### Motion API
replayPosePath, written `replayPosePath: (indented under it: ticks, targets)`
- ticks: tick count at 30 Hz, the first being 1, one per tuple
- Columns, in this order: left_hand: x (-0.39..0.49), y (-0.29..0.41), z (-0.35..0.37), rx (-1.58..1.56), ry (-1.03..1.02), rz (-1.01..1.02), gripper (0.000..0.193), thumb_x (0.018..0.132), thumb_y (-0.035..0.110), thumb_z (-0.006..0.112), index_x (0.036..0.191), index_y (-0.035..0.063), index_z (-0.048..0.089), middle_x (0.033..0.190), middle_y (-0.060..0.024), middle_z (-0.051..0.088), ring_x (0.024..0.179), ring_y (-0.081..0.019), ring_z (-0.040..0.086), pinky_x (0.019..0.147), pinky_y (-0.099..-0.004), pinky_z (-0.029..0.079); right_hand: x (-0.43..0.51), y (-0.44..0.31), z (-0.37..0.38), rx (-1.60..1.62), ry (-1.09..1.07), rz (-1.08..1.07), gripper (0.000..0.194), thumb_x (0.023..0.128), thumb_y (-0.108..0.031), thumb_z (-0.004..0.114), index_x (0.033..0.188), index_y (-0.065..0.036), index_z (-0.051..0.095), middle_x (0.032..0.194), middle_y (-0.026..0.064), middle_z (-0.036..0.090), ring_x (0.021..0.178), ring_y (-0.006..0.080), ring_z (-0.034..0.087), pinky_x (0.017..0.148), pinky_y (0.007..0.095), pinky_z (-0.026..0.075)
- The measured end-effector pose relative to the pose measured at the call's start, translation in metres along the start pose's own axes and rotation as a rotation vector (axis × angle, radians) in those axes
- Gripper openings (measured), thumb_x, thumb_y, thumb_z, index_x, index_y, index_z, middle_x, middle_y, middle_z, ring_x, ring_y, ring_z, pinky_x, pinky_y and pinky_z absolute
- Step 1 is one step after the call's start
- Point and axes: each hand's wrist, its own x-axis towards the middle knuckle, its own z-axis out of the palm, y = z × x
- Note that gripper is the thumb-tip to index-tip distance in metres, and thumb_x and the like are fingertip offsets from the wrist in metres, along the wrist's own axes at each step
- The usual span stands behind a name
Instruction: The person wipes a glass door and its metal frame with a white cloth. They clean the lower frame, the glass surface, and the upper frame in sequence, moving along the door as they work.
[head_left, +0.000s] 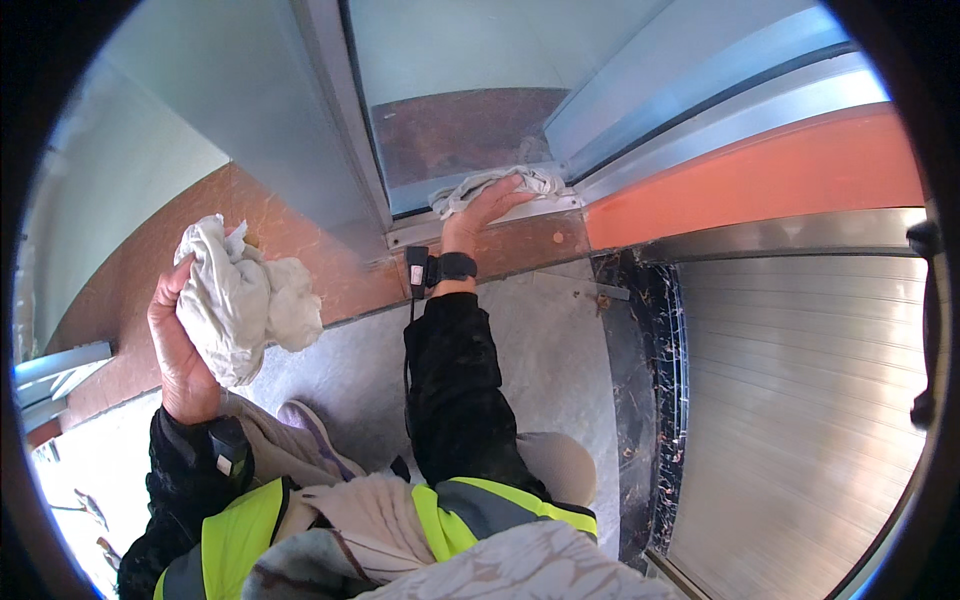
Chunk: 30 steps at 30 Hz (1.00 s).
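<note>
My left hand (184, 345) grips a bunched white cloth (232, 300), held up in front of the brown stone skirting at the left. Farther right, my right hand (484, 210) presses a folded whitish cloth (536, 181) onto the bottom metal frame (510, 214) of a glass pane (465, 135), near its lower right corner. The fingers lie over that cloth, and a black strap with a small device is around the wrist. Whether the fingertips curl around the cloth is hard to tell.
A vertical metal post (337, 120) stands left of the pane. An orange panel (750, 176) runs to the right above a ribbed metal surface (795, 390). Grey stone floor (555, 337) lies below, with a dark marbled strip (637, 390). A metal-framed object (64, 367) is at the left.
</note>
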Motion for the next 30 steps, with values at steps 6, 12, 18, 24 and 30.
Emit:
replayPosePath:
  ticks: [6, 12, 18, 24, 30]
  targets:
    - [0.000, -0.003, 0.008, 0.085, 0.032, 0.050, 0.038, 0.088, 0.020, 0.062, 0.121, 0.0011, 0.062, 0.114, -0.0126, 0.068, 0.103, -0.0276, 0.067, 0.099, -0.0432, 0.052, -0.044, -0.012, 0.028, -0.048, -0.189, -0.432, 0.077, 0.105, -0.041, 0.037, 0.155, 0.002, -0.003, 0.162, 0.0239, 0.002, 0.150, 0.0318, 0.013, 0.122, 0.0394, 0.010]
    - [-0.002, -0.003, 0.011, 0.058, 0.015, 0.045, 0.038, 0.088, 0.021, 0.061, 0.120, 0.0014, 0.062, 0.112, -0.0124, 0.069, 0.101, -0.0282, 0.068, 0.097, -0.0421, 0.053, -0.056, -0.022, 0.055, -0.202, -0.369, -1.201, 0.051, 0.089, -0.026, 0.057, 0.133, 0.000, 0.053, 0.125, 0.0223, 0.053, 0.126, 0.0491, 0.038, 0.111, 0.0720, 0.008]
    - [-0.002, -0.005, 0.011, 0.095, 0.007, 0.023, 0.040, 0.088, 0.022, 0.063, 0.123, 0.0020, 0.061, 0.114, -0.0117, 0.069, 0.101, -0.0267, 0.068, 0.097, -0.0423, 0.054, -0.024, 0.027, 0.005, -0.510, -0.400, -0.934, 0.061, 0.086, -0.007, 0.054, 0.141, 0.008, 0.033, 0.142, 0.0351, 0.035, 0.135, 0.0541, 0.030, 0.115, 0.0607, 0.014]
    - [-0.003, -0.002, 0.011, 0.146, 0.019, 0.088, 0.040, 0.088, 0.021, 0.062, 0.123, 0.0017, 0.061, 0.116, -0.0123, 0.068, 0.103, -0.0274, 0.068, 0.098, -0.0446, 0.053, 0.011, 0.030, -0.016, -0.454, -0.226, -0.754, 0.067, 0.097, -0.014, 0.045, 0.151, 0.010, 0.015, 0.157, 0.0314, 0.017, 0.148, 0.0441, 0.015, 0.121, 0.0475, 0.012]
    - [-0.004, 0.003, -0.001, 0.070, -0.040, 0.042, 0.044, 0.090, 0.024, 0.059, 0.128, 0.0034, 0.058, 0.119, -0.0148, 0.066, 0.109, -0.0294, 0.066, 0.102, -0.0464, 0.050, 0.084, -0.021, -0.032, -0.438, -0.011, -0.891, 0.058, 0.094, -0.008, 0.049, 0.148, 0.006, 0.031, 0.151, 0.0291, 0.032, 0.141, 0.0452, 0.030, 0.116, 0.0522, 0.023]
